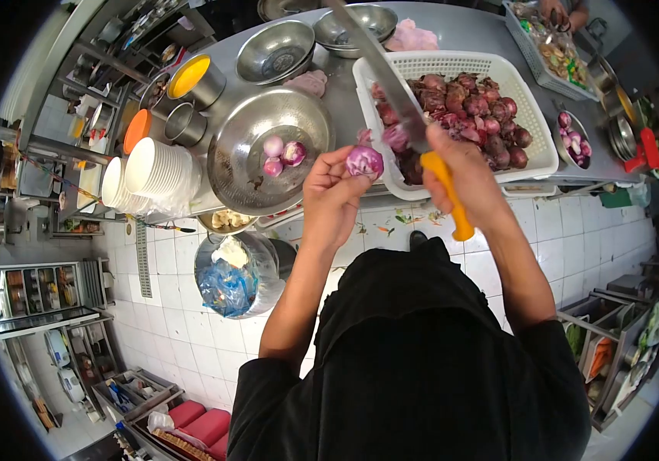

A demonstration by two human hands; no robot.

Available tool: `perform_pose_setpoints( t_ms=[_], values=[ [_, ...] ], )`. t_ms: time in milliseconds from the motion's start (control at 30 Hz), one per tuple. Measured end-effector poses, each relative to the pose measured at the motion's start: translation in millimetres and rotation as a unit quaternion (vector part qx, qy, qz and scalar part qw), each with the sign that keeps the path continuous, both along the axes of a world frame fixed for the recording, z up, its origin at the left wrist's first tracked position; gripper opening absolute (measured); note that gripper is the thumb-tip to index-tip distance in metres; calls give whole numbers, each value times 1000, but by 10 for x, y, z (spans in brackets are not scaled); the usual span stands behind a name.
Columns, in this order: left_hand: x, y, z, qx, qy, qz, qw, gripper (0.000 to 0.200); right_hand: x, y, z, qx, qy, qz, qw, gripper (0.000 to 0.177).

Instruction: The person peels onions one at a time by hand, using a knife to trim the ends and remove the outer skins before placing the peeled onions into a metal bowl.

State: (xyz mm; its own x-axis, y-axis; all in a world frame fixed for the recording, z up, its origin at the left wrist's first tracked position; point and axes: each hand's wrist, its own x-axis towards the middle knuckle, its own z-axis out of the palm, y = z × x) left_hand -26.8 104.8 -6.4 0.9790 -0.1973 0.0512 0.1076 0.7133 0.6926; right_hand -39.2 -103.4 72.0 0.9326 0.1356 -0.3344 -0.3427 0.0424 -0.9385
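Between the thumb and fingers of my left hand [335, 184] is a red onion [365, 162], purple with paler patches. My right hand [464, 173] grips the yellow handle of a large knife [391, 81], its long blade pointing up and to the left over the basket. Beneath the blade, a white plastic basket [548, 115] holds many red onions [491, 123] with dry skins. To the left of my left hand, a perforated metal colander [233, 131] contains 3 peeled onions [275, 156].
Metal bowls [275, 50] stand at the back of the steel table. Stacked white tubs [160, 169] are at the left edge. Below, a bin [233, 280] lined with plastic stands on the tiled floor [168, 330]. Another person's hand [556, 11] is over a crate [537, 65] at far right.
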Motion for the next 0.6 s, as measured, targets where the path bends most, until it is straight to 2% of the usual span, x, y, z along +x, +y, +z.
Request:
perform_pose_setpoints(
  t_ms=[100,167,267,433,533,600],
  values=[
    [-17,121,12,-92,30,-45,994,40,149,-79,-35,-12,-3,-14,1000,55],
    [-9,161,60,-153,50,-64,985,42,266,-140,-189,-64,1,-37,997,53],
    [-24,209,121,-170,94,-51,980,45,328,-163,-245,-120,18,-59,991,51],
    [-25,254,81,-67,66,-75,993,48,297,-187,-333,-143,-27,-59,988,76],
    [-5,189,137,-60,54,-111,991,49,240,-111,-312,-133,-35,-125,983,65],
    [41,117,148,-35,35,-121,991,48,175,-195,-264,-3,54,-66,996,61]
  ],
)
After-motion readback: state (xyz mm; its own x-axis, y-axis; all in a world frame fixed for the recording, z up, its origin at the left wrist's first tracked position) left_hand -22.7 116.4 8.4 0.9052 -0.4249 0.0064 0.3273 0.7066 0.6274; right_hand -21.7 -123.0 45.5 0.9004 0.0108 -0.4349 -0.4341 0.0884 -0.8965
